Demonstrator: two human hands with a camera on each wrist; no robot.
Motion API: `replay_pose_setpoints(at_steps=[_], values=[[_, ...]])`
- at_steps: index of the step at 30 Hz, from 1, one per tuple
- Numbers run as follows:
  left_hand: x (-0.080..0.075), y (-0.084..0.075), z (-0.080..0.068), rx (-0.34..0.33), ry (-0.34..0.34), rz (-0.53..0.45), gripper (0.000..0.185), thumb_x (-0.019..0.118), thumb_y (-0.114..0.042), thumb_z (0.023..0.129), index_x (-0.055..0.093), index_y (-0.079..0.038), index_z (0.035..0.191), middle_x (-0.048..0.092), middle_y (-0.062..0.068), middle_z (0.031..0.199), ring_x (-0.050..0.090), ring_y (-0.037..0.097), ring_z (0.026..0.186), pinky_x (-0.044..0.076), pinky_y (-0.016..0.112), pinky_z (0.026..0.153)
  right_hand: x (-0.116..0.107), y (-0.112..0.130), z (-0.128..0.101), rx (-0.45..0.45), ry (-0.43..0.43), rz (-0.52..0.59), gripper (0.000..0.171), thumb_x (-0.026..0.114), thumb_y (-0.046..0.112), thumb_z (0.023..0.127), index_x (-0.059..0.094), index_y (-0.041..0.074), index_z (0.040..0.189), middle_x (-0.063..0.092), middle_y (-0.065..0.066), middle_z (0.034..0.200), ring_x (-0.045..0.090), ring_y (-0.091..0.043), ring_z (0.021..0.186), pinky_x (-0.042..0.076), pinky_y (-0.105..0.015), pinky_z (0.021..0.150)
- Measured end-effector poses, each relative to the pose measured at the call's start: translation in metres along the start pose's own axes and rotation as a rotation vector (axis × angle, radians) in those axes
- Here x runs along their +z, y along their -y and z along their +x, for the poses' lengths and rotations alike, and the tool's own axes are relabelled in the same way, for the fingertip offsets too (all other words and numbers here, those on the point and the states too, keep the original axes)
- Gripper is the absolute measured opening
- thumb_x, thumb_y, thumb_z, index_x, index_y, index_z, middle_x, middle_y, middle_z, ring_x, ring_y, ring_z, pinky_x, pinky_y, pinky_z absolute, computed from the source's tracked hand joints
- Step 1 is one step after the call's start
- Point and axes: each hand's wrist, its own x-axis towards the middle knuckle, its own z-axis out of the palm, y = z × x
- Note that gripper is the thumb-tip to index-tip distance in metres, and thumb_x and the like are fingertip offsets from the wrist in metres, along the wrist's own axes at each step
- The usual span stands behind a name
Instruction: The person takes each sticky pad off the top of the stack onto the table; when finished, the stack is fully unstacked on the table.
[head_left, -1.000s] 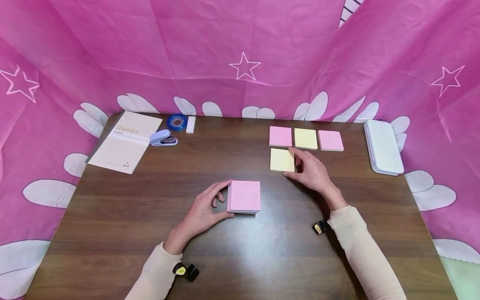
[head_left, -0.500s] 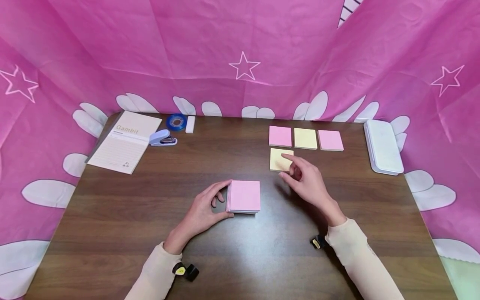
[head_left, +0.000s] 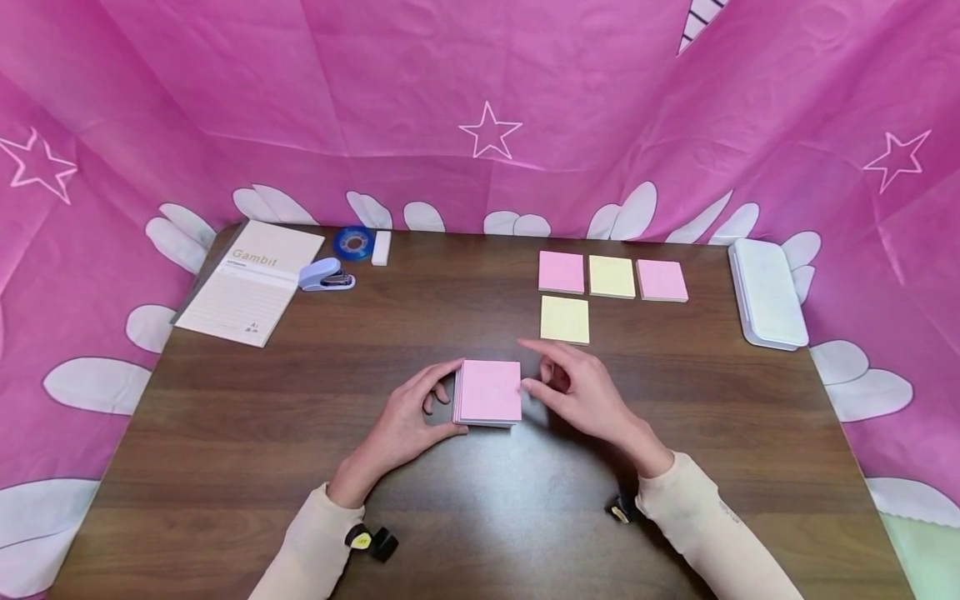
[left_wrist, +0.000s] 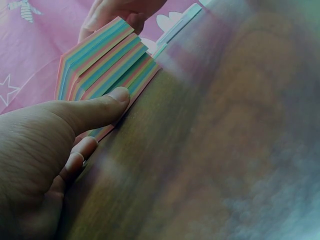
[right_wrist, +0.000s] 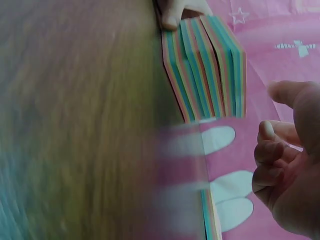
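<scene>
Pink cloth with white stars walls in a dark wooden table (head_left: pixel 247 433). At far left lie one notepad (head_left: pixel 251 282), one stapler (head_left: pixel 327 275), one blue tape roll (head_left: pixel 354 242) and one white eraser (head_left: pixel 381 247).

At the centre, the left hand (head_left: pixel 405 421) grips the sticky-note stack (head_left: pixel 489 392), thumb on the near left corner and fingers curled round the far left edge. From the head it looks plain pink; the left wrist view shows its side (left_wrist: pixel 100 62) banded in several colours, with the thumb pressed against it.

The right hand (head_left: pixel 581 392) hovers just beside the stack's right edge, forefinger and thumb apart, other fingers curled, holding nothing.

Beyond lie four single notes: two pink (head_left: pixel 561 272) (head_left: pixel 662 280), two yellow (head_left: pixel 611 277) (head_left: pixel 565 320). One white case (head_left: pixel 767 293) sits at far right.
</scene>
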Motion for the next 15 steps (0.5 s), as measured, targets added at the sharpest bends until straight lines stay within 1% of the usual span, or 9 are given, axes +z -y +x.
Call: replay_pose_setpoints(at_steps=[2,4,7,9,11,15], values=[[0.0,0.0,0.0,0.006,-0.001,-0.001,0.097,0.104,-0.009,0.077,0.056,-0.017,0.161,0.065,0.001,0.118,0.054,0.013,0.088,0.045,0.026,0.075,0.003,0.004,0.0,0.007,0.025,-0.008,0.06,0.093,0.016,0.091,0.07,0.003,0.145,0.06,0.005,0.082,0.049,-0.009,0.068,0.04,-0.027,0.064],[0.0,0.0,0.0,0.011,-0.002,-0.003,0.097,0.104,-0.009,0.077,0.057,-0.016,0.161,0.065,0.002,0.119,0.054,0.013,0.088,0.046,0.027,0.075,0.007,0.008,-0.001,0.034,0.061,-0.029,0.069,0.097,0.024,0.088,0.069,0.003,0.147,0.06,0.004,0.083,0.049,-0.009,0.069,0.04,-0.027,0.065],[0.0,0.001,0.0,0.013,-0.001,-0.005,0.096,0.104,-0.01,0.078,0.056,-0.016,0.161,0.065,0.002,0.12,0.054,0.013,0.088,0.046,0.027,0.075,0.012,0.013,-0.002,0.075,0.106,-0.099,0.086,0.101,0.039,0.081,0.066,0.006,0.152,0.059,0.006,0.087,0.049,-0.009,0.072,0.041,-0.028,0.066],[-0.001,0.0,0.0,0.011,-0.001,-0.004,0.096,0.103,-0.01,0.078,0.056,-0.016,0.161,0.065,0.002,0.121,0.054,0.012,0.089,0.046,0.026,0.075,0.016,0.016,-0.003,0.091,0.124,-0.149,0.094,0.103,0.045,0.076,0.065,0.006,0.153,0.058,0.006,0.089,0.05,-0.009,0.075,0.042,-0.028,0.068],[-0.001,0.0,0.0,0.008,0.0,-0.002,0.096,0.104,-0.011,0.078,0.056,-0.017,0.162,0.065,0.002,0.122,0.054,0.013,0.089,0.046,0.026,0.075,0.02,0.017,-0.003,0.093,0.131,-0.182,0.099,0.104,0.048,0.073,0.064,0.006,0.154,0.058,0.006,0.091,0.051,-0.01,0.078,0.044,-0.029,0.069],[-0.001,0.0,0.0,0.004,0.004,0.003,0.096,0.104,-0.012,0.078,0.056,-0.018,0.161,0.064,0.002,0.122,0.055,0.013,0.091,0.046,0.026,0.075,0.025,0.019,-0.003,0.097,0.139,-0.187,0.098,0.105,0.046,0.072,0.064,0.007,0.153,0.061,0.002,0.097,0.055,-0.012,0.083,0.046,-0.031,0.071]])
